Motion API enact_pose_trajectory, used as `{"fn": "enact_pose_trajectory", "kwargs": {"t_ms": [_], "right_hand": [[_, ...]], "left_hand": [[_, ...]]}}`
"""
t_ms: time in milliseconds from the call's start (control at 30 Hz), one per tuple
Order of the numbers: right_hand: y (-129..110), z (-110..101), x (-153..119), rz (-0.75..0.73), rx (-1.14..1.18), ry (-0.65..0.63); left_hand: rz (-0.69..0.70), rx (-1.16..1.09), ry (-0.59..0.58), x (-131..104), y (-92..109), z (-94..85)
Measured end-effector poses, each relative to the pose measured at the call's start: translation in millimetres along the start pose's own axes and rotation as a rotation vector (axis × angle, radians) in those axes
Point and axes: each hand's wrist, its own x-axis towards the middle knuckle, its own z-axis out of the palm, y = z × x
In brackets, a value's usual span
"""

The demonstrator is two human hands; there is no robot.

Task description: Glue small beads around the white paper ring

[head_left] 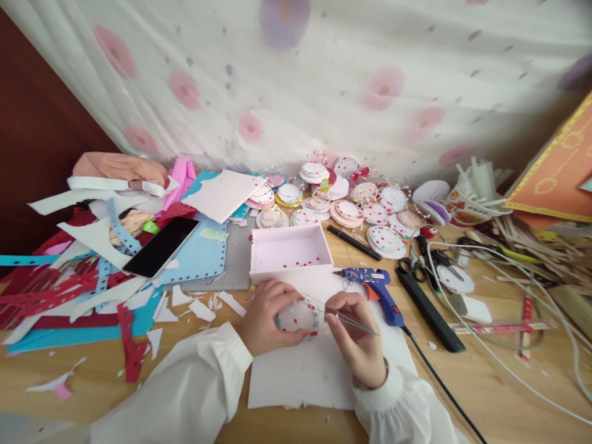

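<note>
My left hand (271, 317) is curled round a ring of beaded wire (316, 320) set with small red and pale blue beads, thumb and fingers pinching it. Just to the right, my right hand (354, 336) pinches a thin loose length of wire (365, 325) that runs across from the ring. Both hands are above a white sheet (300, 382). Behind them stands a pale pink open box (291, 246) with several red beads along its inner front edge. A blue glue gun (382, 287) lies right of the box, its nozzle pointing left.
Beaded round pieces (365, 213) crowd the back by the curtain. Paper scraps (97, 283) and a phone (161, 246) cover the left. On the right lie scissors (411, 268), a black cutter (430, 311), a white cable (504, 364) and a tub of glue sticks (476, 200).
</note>
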Motion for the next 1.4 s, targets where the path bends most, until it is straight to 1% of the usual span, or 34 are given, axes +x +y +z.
{"fn": "enact_pose_trajectory", "kwargs": {"t_ms": [100,200,367,600,833,1200,1400], "right_hand": [[0,-7,5,-0.017,-0.059,-0.067],[0,-12,8,-0.037,-0.051,-0.117],[2,-13,5,0.012,-0.006,-0.080],[3,-11,0,-0.059,-0.037,-0.156],[3,-7,-1,-0.085,-0.079,-0.209],[0,-4,0,-0.114,-0.143,-0.230],[1,-2,0,-0.136,-0.149,-0.249]], "left_hand": [[0.005,0.000,0.005,-1,0,0.1],[0.007,-0.002,0.011,-1,0,0.1],[-0.005,-0.006,0.008,-1,1,-0.2],[-0.011,-0.001,-0.006,0,1,-0.5],[-0.005,-0.017,-0.011,0,0,0.1],[-0.003,-0.012,0.012,-1,2,-0.4],[-0.007,-0.005,0.001,0,1,-0.5]]}}
